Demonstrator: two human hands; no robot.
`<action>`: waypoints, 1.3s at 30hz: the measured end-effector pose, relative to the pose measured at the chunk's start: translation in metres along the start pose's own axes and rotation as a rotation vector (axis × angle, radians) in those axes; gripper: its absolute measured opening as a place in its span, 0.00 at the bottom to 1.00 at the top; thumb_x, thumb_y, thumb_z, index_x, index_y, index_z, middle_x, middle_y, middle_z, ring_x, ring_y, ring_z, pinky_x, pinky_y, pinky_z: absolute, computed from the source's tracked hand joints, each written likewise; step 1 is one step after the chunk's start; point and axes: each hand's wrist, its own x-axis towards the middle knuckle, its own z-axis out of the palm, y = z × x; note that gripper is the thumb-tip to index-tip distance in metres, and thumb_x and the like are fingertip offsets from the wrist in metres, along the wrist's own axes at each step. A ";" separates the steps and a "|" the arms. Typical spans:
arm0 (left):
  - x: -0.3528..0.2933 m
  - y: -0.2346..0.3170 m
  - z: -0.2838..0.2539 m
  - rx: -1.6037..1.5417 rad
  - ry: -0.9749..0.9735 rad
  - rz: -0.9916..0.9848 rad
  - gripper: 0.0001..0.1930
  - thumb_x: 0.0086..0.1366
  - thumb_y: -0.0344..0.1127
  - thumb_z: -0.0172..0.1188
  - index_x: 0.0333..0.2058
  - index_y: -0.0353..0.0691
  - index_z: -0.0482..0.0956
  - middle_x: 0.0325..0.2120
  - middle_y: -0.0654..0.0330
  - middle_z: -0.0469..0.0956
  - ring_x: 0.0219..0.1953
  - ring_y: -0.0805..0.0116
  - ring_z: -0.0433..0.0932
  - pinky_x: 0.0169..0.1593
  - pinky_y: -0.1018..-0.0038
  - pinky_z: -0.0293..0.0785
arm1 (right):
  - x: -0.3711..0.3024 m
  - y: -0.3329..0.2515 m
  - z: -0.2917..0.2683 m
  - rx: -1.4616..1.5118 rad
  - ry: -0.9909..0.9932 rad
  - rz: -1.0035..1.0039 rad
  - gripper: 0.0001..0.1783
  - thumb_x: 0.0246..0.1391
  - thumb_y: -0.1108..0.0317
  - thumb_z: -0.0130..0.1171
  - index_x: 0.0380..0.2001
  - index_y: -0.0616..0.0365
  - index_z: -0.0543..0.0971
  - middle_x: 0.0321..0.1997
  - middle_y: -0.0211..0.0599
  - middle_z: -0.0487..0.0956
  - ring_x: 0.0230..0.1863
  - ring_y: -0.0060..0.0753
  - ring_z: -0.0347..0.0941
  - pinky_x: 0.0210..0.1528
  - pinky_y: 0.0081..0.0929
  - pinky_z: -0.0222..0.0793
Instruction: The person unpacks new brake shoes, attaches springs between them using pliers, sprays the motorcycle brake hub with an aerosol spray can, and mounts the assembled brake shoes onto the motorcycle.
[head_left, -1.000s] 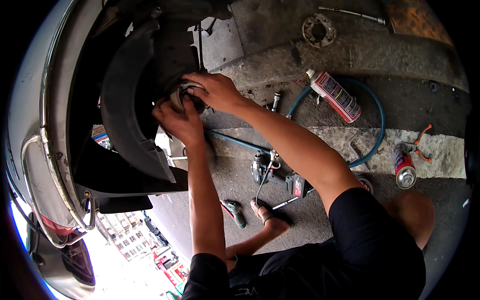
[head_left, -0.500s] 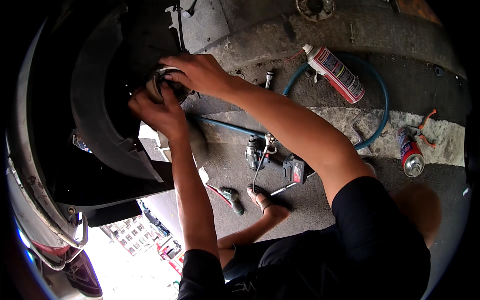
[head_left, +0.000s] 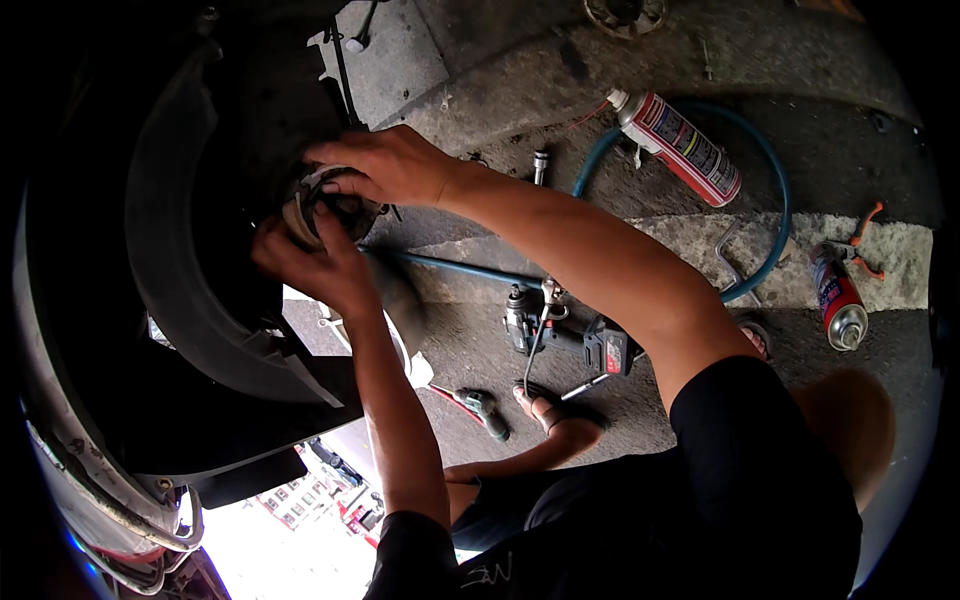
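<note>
In the dark wheel well of a vehicle, both hands work at a round brake assembly [head_left: 350, 205] with a pale curved brake shoe [head_left: 298, 222] on its left side. My left hand [head_left: 318, 268] grips that shoe from below, thumb on its inner side and fingers curled round its outer edge. Over the top of the assembly lies my right hand [head_left: 390, 165], its fingers bent round the upper rim and the thumb pressed inward. The shadow and my own fingers hide most of the small parts between the hands.
A curved black wheel-arch liner [head_left: 170, 230] stands left of my hands. On the ground lie a cordless impact wrench [head_left: 555, 335], a green-handled tool [head_left: 485, 410], a blue hose [head_left: 785, 200], a spray can [head_left: 685, 150], another can [head_left: 838, 300], orange-handled pliers [head_left: 868, 245] and a socket [head_left: 540, 165].
The view has shifted slightly, so most things sit a little lower and further right. Both hands stay at the brake assembly, with only small shifts of the fingers.
</note>
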 end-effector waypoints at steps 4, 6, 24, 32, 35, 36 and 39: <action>-0.007 0.004 0.008 -0.088 0.101 0.025 0.20 0.63 0.42 0.62 0.43 0.29 0.71 0.51 0.44 0.63 0.56 0.49 0.63 0.58 0.57 0.63 | -0.001 0.007 0.001 0.128 0.035 -0.025 0.23 0.56 0.57 0.62 0.54 0.46 0.75 0.45 0.35 0.81 0.40 0.43 0.81 0.40 0.35 0.79; -0.007 0.010 0.012 -0.193 0.176 0.003 0.20 0.64 0.42 0.61 0.48 0.33 0.73 0.53 0.44 0.62 0.58 0.48 0.62 0.60 0.56 0.62 | -0.002 0.006 -0.004 0.085 -0.013 0.012 0.23 0.54 0.57 0.62 0.53 0.45 0.75 0.44 0.33 0.80 0.42 0.41 0.80 0.40 0.35 0.79; 0.006 -0.002 -0.007 -0.071 0.004 0.030 0.14 0.63 0.41 0.61 0.45 0.42 0.78 0.52 0.50 0.70 0.54 0.48 0.66 0.57 0.57 0.63 | 0.003 -0.010 -0.013 0.030 -0.080 0.249 0.25 0.54 0.50 0.62 0.51 0.49 0.74 0.45 0.43 0.75 0.47 0.49 0.75 0.48 0.40 0.71; 0.006 -0.001 0.000 -0.025 0.029 0.059 0.16 0.61 0.37 0.63 0.43 0.33 0.76 0.46 0.48 0.72 0.51 0.49 0.69 0.56 0.59 0.64 | 0.010 -0.007 -0.017 0.057 -0.172 0.274 0.25 0.55 0.45 0.60 0.47 0.51 0.75 0.46 0.43 0.76 0.51 0.49 0.74 0.50 0.42 0.70; 0.006 0.002 0.003 -0.041 0.043 0.029 0.17 0.60 0.38 0.66 0.41 0.32 0.76 0.44 0.48 0.72 0.49 0.49 0.70 0.55 0.58 0.65 | 0.010 0.002 -0.017 0.063 -0.177 0.228 0.25 0.56 0.45 0.59 0.45 0.54 0.75 0.44 0.45 0.78 0.48 0.50 0.75 0.47 0.42 0.70; 0.007 0.002 0.002 -0.023 0.048 -0.005 0.17 0.58 0.39 0.67 0.40 0.32 0.76 0.43 0.48 0.72 0.49 0.49 0.70 0.54 0.58 0.65 | 0.010 0.001 -0.016 0.063 -0.175 0.215 0.25 0.56 0.45 0.59 0.44 0.56 0.74 0.42 0.46 0.78 0.47 0.51 0.76 0.46 0.43 0.70; 0.009 0.002 0.000 0.013 0.045 -0.064 0.18 0.55 0.40 0.70 0.37 0.32 0.76 0.41 0.48 0.72 0.47 0.49 0.70 0.54 0.58 0.65 | 0.006 -0.002 -0.012 0.161 -0.088 0.193 0.25 0.56 0.46 0.60 0.40 0.58 0.74 0.39 0.47 0.79 0.43 0.53 0.77 0.43 0.44 0.71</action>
